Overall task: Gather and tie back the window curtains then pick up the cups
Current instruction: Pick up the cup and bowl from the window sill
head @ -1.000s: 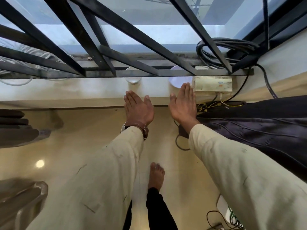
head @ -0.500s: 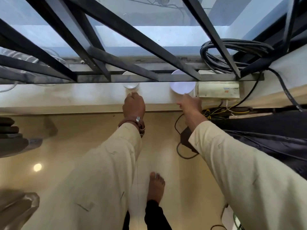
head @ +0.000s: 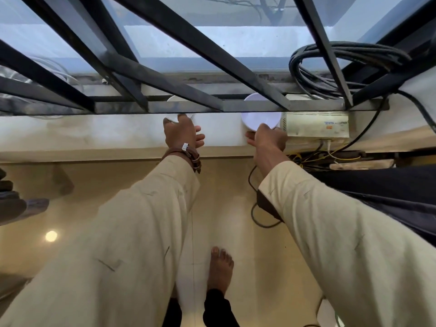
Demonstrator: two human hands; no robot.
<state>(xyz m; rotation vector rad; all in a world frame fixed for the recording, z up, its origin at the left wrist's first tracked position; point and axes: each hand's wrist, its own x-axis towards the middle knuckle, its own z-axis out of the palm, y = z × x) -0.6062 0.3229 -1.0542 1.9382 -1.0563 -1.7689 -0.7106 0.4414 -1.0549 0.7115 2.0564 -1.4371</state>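
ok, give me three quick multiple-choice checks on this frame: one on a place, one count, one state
1. The white box sits:
A) on the floor
B) between the two cups
C) on the sill, just right of the right cup

2. Cups at the window:
A) one
B) two
C) four

3. The left hand:
A) grips the left cup
B) hangs at the person's side
C) lies flat on the sill

Key:
1 C: the box stands on the ledge next to the right cup.
2 B: there is one white cup at the left hand and one at the right hand.
3 A: its fingers curl round the cup just under the grille bar.
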